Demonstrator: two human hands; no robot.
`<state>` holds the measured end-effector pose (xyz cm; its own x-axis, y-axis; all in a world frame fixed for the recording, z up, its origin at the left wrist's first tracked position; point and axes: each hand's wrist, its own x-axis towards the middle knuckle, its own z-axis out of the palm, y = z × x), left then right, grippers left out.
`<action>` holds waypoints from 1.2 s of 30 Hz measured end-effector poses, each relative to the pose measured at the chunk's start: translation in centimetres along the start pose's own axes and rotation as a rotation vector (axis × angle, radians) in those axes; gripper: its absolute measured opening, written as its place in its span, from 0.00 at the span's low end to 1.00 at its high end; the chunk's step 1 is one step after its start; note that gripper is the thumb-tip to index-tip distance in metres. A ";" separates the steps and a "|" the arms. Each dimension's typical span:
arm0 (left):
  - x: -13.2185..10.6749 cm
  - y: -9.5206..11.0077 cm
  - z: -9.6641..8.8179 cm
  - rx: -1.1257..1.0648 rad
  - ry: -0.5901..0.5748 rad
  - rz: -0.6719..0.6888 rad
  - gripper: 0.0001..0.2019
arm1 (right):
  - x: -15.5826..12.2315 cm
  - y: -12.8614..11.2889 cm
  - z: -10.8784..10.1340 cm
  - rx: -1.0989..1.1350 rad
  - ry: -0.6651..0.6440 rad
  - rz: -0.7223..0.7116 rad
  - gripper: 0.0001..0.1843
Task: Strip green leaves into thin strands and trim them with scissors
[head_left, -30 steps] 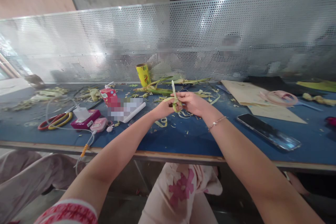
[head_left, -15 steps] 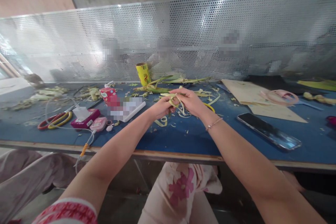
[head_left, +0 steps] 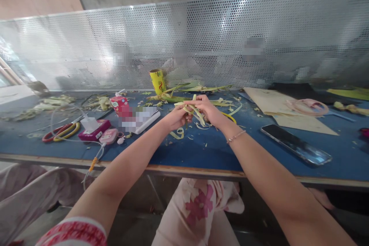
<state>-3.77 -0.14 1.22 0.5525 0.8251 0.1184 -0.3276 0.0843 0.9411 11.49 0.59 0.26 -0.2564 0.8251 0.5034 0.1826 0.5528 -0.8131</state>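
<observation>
Pale green plant strips point(head_left: 197, 114), flat and ribbon-like, cross between my two hands above the blue tabletop. My left hand point(head_left: 178, 118) is closed around the strips, gripping them from the left. From the right, my right hand point(head_left: 208, 110) pinches the same strips, its fingers reaching over toward the left fingertips. The fingers partly hide the held ends. Beneath the hands lie curled strip scraps point(head_left: 178, 133). Just behind are longer green stalks point(head_left: 173, 98) on the table.
A yellow roll point(head_left: 157, 81) stands near the perforated metal screen point(head_left: 201, 38). At left are a red drink carton point(head_left: 120, 106), a purple box point(head_left: 95, 130) with a cable, and scissors point(head_left: 61, 132). A phone point(head_left: 296, 144) and brown paper sheets point(head_left: 302, 123) lie at right.
The strips between my hands have shifted from a bunched loop to a spread crossing, one end sticking up. My right hand's fingers now reach further left over them.
</observation>
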 end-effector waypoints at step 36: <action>0.9 -0.4 -0.5 0.236 0.251 0.252 0.11 | -0.9 -2.3 -0.4 0.118 0.001 0.059 0.11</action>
<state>-3.54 0.86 0.76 0.2647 0.9162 0.3010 -0.2278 -0.2439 0.9427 11.69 -1.36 1.82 -0.2479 0.8561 0.4536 0.0847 0.4855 -0.8701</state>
